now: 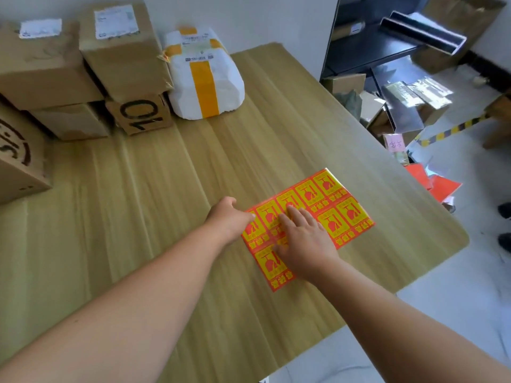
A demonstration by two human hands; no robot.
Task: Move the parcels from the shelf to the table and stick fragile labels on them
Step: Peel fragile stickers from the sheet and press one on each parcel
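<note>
Near the tabletop's (138,205) right edge, your right hand (304,244) lies flat, fingers spread, on the label sheet (345,214); your left hand (226,217) curls at its left edge, grip unclear. Parcels (119,62) crowd the far left corner.

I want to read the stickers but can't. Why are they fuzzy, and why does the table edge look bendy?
In the head view everything is slightly soft, so the sticker sheet shows smeared small print; the wide-angle lens curves the table edge; the shelf at far right looks blurriest.
</note>
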